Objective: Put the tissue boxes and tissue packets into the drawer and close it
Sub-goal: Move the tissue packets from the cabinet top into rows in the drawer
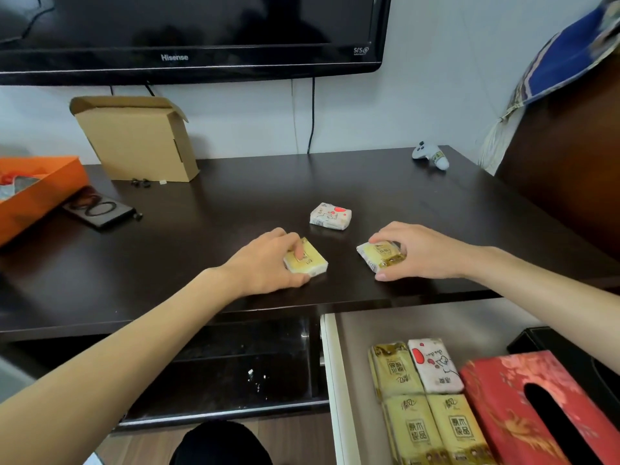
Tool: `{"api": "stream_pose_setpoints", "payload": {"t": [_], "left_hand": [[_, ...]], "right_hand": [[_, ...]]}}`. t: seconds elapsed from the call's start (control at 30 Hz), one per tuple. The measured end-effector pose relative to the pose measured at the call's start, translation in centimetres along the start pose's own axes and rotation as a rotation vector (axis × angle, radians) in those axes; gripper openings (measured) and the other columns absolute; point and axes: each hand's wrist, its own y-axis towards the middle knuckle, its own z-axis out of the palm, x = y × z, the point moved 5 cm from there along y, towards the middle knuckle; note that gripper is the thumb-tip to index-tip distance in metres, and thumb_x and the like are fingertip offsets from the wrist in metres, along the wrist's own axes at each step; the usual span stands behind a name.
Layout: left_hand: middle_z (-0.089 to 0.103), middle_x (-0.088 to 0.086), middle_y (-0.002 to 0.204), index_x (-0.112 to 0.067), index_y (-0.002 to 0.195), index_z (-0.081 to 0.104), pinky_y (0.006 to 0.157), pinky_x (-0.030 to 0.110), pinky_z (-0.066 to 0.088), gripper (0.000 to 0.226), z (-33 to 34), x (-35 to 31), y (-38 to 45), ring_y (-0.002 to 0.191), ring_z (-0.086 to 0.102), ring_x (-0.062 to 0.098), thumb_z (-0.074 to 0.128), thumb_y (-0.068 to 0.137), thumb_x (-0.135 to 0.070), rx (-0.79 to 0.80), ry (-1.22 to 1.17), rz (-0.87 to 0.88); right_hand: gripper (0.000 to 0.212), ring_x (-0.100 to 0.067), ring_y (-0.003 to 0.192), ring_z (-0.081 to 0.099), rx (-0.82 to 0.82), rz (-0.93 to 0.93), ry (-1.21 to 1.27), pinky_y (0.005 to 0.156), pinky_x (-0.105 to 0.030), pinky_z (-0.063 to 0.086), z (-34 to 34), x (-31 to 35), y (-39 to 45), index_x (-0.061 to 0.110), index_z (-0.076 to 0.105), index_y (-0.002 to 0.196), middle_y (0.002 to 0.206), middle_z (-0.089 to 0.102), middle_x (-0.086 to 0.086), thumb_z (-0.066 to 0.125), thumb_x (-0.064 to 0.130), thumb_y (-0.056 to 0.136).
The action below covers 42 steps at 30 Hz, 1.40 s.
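Below dark table (201, 213), open drawer (330, 380) holds packets (419, 391), red tissue box (523, 414); hands grip yellow packets.

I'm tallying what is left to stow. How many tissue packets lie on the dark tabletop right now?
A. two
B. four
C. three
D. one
C: the left hand grips one yellow packet, the right hand grips another yellow packet, and a white packet with red hearts lies untouched behind them on the tabletop.
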Motion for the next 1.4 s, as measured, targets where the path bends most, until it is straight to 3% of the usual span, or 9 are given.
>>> {"api": "stream_pose_setpoints", "payload": {"t": [0.23,0.47,0.67,0.83,0.9,1.1,1.23,1.4], "left_hand": [[0.054,-0.012,0.110,-0.036,0.102,0.056,0.081,0.039,0.052,0.043,0.9,-5.2,-2.0,0.107,0.055,0.013,0.074,0.071,-0.059,0.051,0.008,0.111],[0.055,-0.017,0.104,-0.038,0.095,0.056,0.080,0.037,0.051,0.043,3.6,-12.6,-9.5,0.096,0.055,0.005,0.074,0.066,-0.064,0.057,-0.176,0.259],[0.052,-0.019,0.117,-0.039,0.103,0.053,0.091,0.032,0.048,0.047,9.1,-17.8,-15.3,0.112,0.045,0.004,0.065,0.071,-0.071,0.192,-0.072,0.458],[0.054,-0.012,0.119,-0.033,0.107,0.054,0.089,0.036,0.049,0.049,12.1,-19.6,-16.8,0.112,0.046,0.012,0.056,0.076,-0.071,0.195,0.038,0.606],[0.056,-0.009,0.119,-0.030,0.104,0.056,0.087,0.037,0.050,0.047,12.5,-20.0,-17.0,0.111,0.049,0.013,0.059,0.078,-0.068,0.173,0.037,0.653],[0.058,-0.002,0.115,-0.024,0.104,0.056,0.081,0.041,0.052,0.048,13.6,-20.1,-17.7,0.106,0.052,0.019,0.057,0.080,-0.066,0.168,0.118,0.725],[0.058,-0.001,0.114,-0.022,0.102,0.058,0.078,0.041,0.053,0.049,13.7,-19.9,-17.7,0.104,0.053,0.020,0.059,0.079,-0.066,0.146,0.142,0.733],[0.057,-0.001,0.107,-0.020,0.094,0.058,0.075,0.039,0.051,0.044,13.9,-20.0,-17.7,0.097,0.050,0.019,0.063,0.081,-0.063,0.139,0.157,0.745]], "right_hand": [[0.077,-0.005,0.097,0.056,-0.102,-0.015,-0.020,0.079,-0.033,0.048,-0.2,0.6,-4.6,0.045,0.056,0.131,0.113,0.050,0.019,0.062,0.087,0.066],[0.087,0.008,0.092,0.050,-0.094,0.037,-0.110,0.066,-0.027,0.038,1.7,1.4,-14.7,0.042,0.055,0.130,0.106,0.046,0.026,0.046,0.100,0.066],[0.093,0.006,0.109,0.037,0.072,0.015,-0.187,0.079,-0.020,0.037,6.1,1.9,-23.1,0.045,0.045,0.138,0.116,0.038,0.031,0.037,0.103,0.066],[0.069,0.004,0.102,0.036,0.092,-0.027,-0.198,0.072,-0.017,0.033,7.8,2.6,-26.5,0.047,0.037,0.115,0.110,0.035,0.031,0.047,0.096,0.068],[0.066,0.000,0.095,0.034,0.077,-0.068,-0.242,0.072,-0.019,0.034,8.0,3.0,-26.8,0.041,0.042,0.111,0.108,0.038,0.027,0.049,0.092,0.071],[0.069,-0.008,0.099,0.044,0.020,-0.182,-0.386,0.082,-0.021,0.025,8.9,4.0,-26.8,0.027,0.058,0.102,0.105,0.055,0.012,0.048,0.089,0.074],[0.074,-0.013,0.103,0.048,0.071,-0.199,-0.462,0.101,-0.029,0.026,10.4,3.9,-26.4,0.024,0.061,0.101,0.105,0.058,0.009,0.040,0.091,0.077],[0.078,-0.017,0.099,0.047,0.051,-0.167,-0.513,0.097,-0.034,0.030,10.6,4.2,-26.0,0.021,0.061,0.096,0.101,0.055,0.006,0.040,0.093,0.075]]}}
